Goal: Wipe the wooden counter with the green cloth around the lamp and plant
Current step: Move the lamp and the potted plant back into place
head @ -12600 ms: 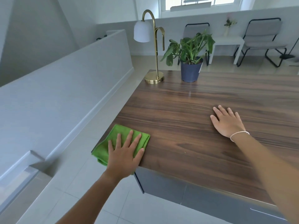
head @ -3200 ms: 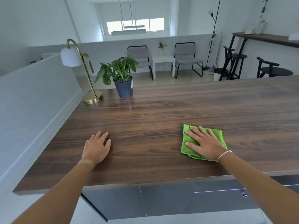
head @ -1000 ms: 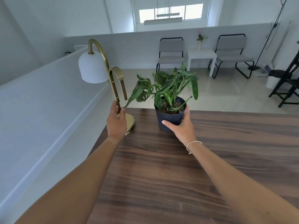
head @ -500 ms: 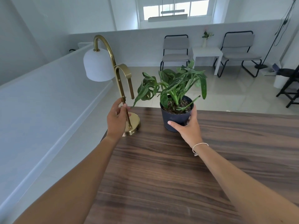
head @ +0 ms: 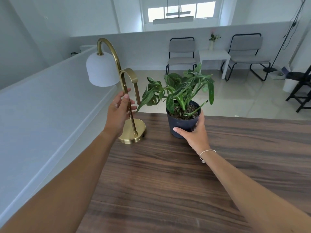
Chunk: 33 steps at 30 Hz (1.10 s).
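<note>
A brass lamp (head: 124, 91) with a white shade stands on its round base at the far left corner of the wooden counter (head: 168, 182). My left hand (head: 119, 111) holds its thin stem, thumb in front and fingers behind. Just to the right stands a leafy plant in a dark pot (head: 182, 123). My right hand (head: 196, 133) grips the pot from the near right side, thumb across the front. The green cloth is not in view.
The counter's left edge runs beside a long white ledge (head: 50, 115). Past the far edge the floor drops to a lower room with two chairs (head: 181, 54) and a small white table (head: 214, 56). A dark stool (head: 301, 91) stands at the far right.
My left hand has slid higher up the lamp stem. My right hand stays on the pot. Lamp and plant have barely moved. Earlier my right hand was pressing the green cloth on the counter.
</note>
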Each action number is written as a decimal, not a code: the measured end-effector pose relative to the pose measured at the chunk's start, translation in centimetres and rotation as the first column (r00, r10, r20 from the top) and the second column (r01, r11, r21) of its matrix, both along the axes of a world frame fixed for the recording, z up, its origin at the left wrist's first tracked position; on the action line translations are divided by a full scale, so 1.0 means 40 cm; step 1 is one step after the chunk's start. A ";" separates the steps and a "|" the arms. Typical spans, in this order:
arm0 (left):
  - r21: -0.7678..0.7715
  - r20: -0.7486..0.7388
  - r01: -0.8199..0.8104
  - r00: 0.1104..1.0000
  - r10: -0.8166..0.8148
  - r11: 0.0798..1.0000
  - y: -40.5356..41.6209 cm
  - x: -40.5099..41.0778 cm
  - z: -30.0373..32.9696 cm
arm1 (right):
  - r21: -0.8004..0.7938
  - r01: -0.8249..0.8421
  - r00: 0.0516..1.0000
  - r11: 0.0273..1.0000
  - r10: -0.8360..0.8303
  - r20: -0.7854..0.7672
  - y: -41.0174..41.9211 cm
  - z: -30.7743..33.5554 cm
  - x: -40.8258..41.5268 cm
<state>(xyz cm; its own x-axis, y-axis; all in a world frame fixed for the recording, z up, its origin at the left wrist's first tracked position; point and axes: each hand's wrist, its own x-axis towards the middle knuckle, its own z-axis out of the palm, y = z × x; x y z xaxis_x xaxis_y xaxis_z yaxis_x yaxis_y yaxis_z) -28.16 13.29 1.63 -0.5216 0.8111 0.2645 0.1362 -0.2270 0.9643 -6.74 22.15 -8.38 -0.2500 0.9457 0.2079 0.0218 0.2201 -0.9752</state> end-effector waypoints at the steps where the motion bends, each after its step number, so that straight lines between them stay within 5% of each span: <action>1: 0.002 0.010 0.008 1.000 -0.008 1.000 0.001 -0.001 0.001 | 0.002 0.006 1.000 1.000 -0.006 0.002 0.000 0.000 -0.002; 13: 0.167 0.214 0.066 0.972 -0.101 0.984 0.016 0.001 -0.015 | 0.021 0.116 0.993 0.993 -0.116 0.001 -0.017 0.006 -0.006; 20: 0.125 0.170 -0.004 0.985 -0.018 0.992 0.006 0.039 -0.003 | 0.030 0.122 0.992 0.992 -0.123 0.027 -0.043 0.019 0.039; 33: 0.183 0.206 0.173 0.956 -0.209 0.968 -0.104 0.185 0.052 | 0.048 0.220 0.975 0.974 -0.221 0.018 -0.212 0.078 0.206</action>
<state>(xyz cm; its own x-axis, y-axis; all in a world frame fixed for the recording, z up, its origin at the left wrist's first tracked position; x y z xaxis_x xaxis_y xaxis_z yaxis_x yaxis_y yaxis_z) -20.75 9.11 3.69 -0.4215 0.8576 0.2947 -0.1386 -0.3821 0.9137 1.51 13.69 -5.25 -0.0415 0.9677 0.2488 0.0974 0.2517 -0.9629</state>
